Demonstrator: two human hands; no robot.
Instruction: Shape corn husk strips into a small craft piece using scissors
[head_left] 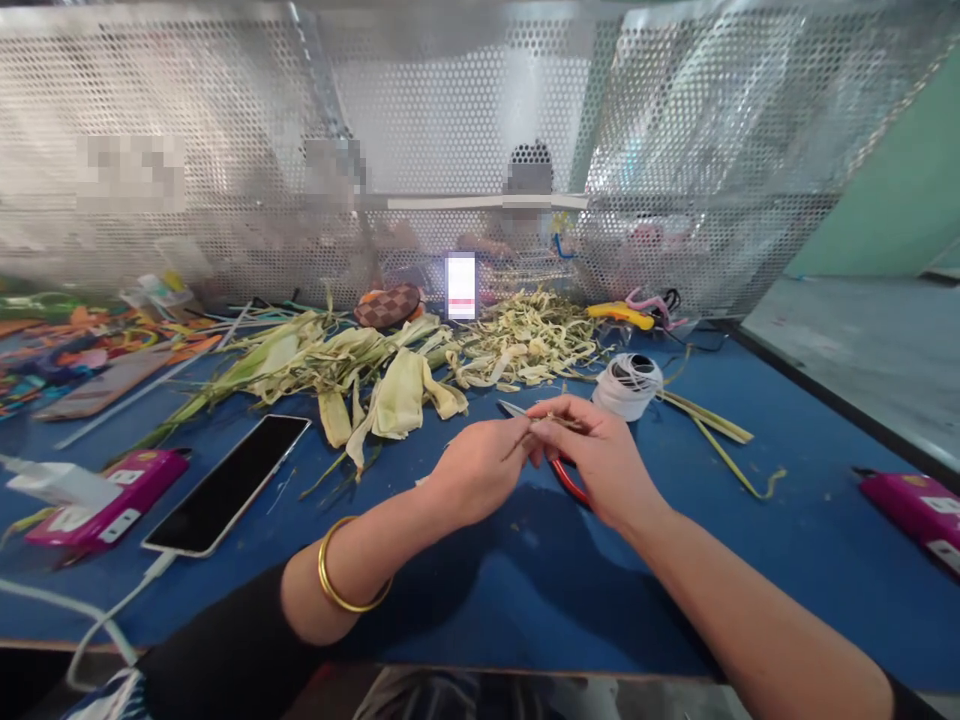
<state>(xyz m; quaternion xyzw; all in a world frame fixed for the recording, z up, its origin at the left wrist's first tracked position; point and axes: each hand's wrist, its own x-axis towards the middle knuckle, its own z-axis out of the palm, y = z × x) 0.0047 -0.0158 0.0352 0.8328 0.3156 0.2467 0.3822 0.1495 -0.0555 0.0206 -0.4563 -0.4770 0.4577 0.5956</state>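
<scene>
My left hand (480,472), with a gold bangle on its wrist, meets my right hand (600,450) above the middle of the blue table. Fingers of both are pinched together around a small bunch of thin brownish plant strands (564,420), partly covered by the fingers. Beneath my right hand lies a pair of scissors with red handles (571,484), mostly hidden by it. Just beyond stands a spool of white cord (628,386). Pale green corn husks (397,398) and a heap of curled husk strips (536,340) lie farther back.
On the left are a black-screened phone (232,480) with a white cable and a magenta power strip (120,500). Another magenta block (911,510) sits far right. Long stalks (709,420) lie right of the spool. A perforated metal screen (465,120) closes the back; people show behind it.
</scene>
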